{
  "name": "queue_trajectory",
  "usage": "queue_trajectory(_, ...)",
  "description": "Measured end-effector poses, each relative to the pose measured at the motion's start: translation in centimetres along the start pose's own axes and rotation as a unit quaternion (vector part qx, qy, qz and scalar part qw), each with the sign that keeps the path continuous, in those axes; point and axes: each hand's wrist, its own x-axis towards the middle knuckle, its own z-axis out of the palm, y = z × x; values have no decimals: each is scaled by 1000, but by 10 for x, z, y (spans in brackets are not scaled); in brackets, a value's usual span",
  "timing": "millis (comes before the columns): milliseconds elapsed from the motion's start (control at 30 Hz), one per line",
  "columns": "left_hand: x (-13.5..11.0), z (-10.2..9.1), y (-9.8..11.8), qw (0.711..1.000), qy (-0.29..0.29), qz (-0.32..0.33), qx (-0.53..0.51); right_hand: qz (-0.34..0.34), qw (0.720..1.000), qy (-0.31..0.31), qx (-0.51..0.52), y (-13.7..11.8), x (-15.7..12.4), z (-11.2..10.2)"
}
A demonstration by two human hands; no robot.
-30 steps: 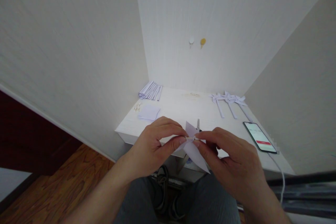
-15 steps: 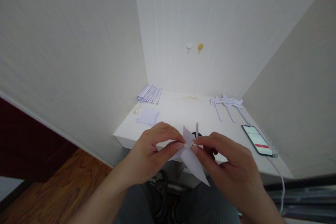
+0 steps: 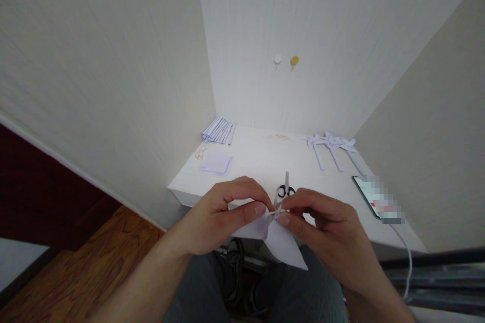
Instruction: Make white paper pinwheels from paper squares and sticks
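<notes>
Between my two hands, a white paper pinwheel (image 3: 285, 248) is held over the front edge of the table, its blades hanging down. My left hand (image 3: 231, 214) pinches it from the left, thumb and forefinger close to its centre, where a thin pale stick shows. From the right, my right hand (image 3: 322, 227) pinches the folded paper at the same centre. Fingers partly hide the middle of the pinwheel. Just beyond the fingertips lies a pair of scissors (image 3: 287, 184) with black handles, blades pointing away.
On the white table (image 3: 261, 161), rolled paper sticks (image 3: 219, 130), paper squares (image 3: 216, 162) and small pale pieces (image 3: 199, 154) lie at left. Finished-looking pinwheels (image 3: 333, 144) lie at back right, near a phone (image 3: 375, 197) with a white cable (image 3: 407, 257). Two hooks (image 3: 294, 61) are on the wall.
The view has shifted slightly. The pinwheel has turned in my fingers, so its upright blade no longer stands above them, and more of the scissors shows.
</notes>
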Motion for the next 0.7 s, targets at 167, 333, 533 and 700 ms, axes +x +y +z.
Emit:
queue_trajectory(167,1,0,3,1000,9,-4,13,10,1000,13,7,1,-2,0)
queue_trajectory(333,-1,-1,3,1000,20,-4,19,-11,999,31,-17,0,-4,-1)
queue_trajectory(533,-1,0,5,1000,25,-3,14,-41,998,29,-46,-3,-3,1)
queue_trajectory(700,-2,0,6,999,32,-6,10,-84,991,37,-98,-7,-3,1)
